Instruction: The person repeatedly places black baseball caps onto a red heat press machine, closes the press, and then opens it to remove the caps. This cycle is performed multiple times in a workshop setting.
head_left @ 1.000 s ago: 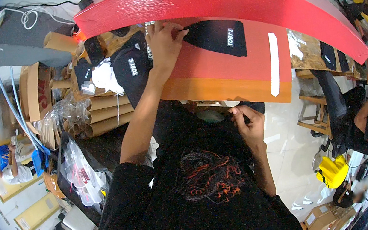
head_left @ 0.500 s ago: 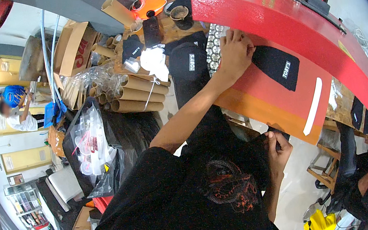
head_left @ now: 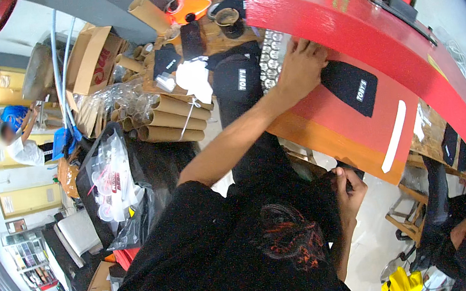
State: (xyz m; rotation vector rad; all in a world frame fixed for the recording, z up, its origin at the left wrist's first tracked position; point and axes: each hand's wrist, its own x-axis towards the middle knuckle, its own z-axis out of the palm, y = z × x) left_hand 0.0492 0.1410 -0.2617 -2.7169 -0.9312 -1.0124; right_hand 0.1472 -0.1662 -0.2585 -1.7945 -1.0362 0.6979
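One black cloth [head_left: 354, 89] and one white strip [head_left: 395, 136] lie on a board [head_left: 314, 103]; the left hand [head_left: 305, 67] is at the cloth's tip, right hand [head_left: 349, 186] lower; I cannot tell either grip's closure. One red press head [head_left: 358, 26] overhangs.

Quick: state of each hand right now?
Left hand: fingers bent at the edge of the black cloth; grip cannot be told.
Right hand: closed, fingers curled; whether holding anything cannot be told.

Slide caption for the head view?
Left hand at the edge of a flat black fabric piece on an orange-edged red board by a glossy red press; right hand lower in frame.
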